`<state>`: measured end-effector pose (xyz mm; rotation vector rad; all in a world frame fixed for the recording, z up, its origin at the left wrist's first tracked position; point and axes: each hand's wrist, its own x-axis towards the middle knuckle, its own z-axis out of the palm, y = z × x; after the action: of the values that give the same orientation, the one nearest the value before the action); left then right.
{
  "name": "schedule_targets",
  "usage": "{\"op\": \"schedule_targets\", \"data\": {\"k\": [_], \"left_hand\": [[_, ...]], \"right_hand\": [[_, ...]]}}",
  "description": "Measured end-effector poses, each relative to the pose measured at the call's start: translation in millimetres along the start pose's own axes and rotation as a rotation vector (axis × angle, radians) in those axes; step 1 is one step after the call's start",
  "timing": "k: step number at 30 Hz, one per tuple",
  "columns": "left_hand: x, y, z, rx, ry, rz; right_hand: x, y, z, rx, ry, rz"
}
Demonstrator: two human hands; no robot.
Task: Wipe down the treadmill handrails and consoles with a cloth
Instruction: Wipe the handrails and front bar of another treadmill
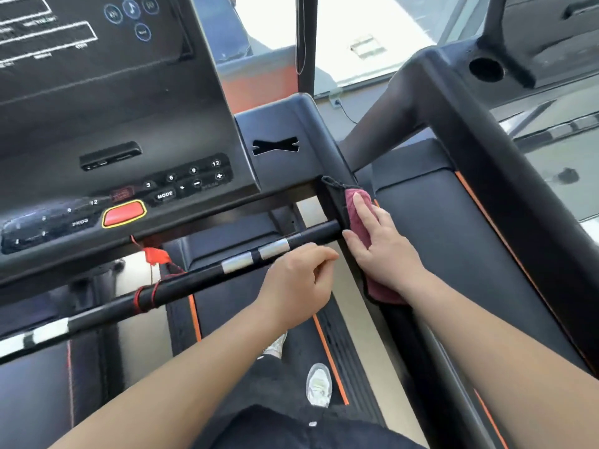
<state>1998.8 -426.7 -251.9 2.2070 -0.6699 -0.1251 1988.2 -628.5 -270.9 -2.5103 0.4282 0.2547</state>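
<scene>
A black console panel (136,118) with a yellow-edged red button (124,212) is sitting at the left. Below it, a black crossbar with silver patches (201,275) is running toward the right. The left hand (295,285) is hovering just under the bar, its fingers (319,254) curling inward and holding nothing. The right hand (381,251) is pressing a dark red cloth (358,230) onto the black side handrail (330,153), fingers (364,212) straight and together.

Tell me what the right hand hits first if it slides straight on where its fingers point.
The right hand, flat on the cloth, would likely meet the console housing atop the handrail.
</scene>
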Motion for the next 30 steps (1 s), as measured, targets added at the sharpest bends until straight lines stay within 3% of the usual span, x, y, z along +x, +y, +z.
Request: {"op": "schedule_targets", "data": {"k": [4,9,20,25,30], "left_hand": [[-36.1,8.1,14.7,-0.039,-0.064,-0.09],[-79.3,18.4,25.9,-0.077,-0.186,-0.132],[-139.1,38.2,59.1,-0.184,-0.48,-0.324],[-147.7,59.3,69.1,-0.255,-0.491,-0.365],[-149.0,61.2,71.4,-0.25,-0.422,-0.404]], "right_hand": [[-12.8,1.4,4.4,-0.028,0.005,0.002],[-98.3,35.0,8.8,-0.04,0.027,0.058],[-260.5,79.6,43.6,-0.329,0.199,0.178],[-292.8,88.1,43.8,-0.331,0.195,0.219],[-267.0,79.2,35.7,-0.342,0.142,0.193]]}}
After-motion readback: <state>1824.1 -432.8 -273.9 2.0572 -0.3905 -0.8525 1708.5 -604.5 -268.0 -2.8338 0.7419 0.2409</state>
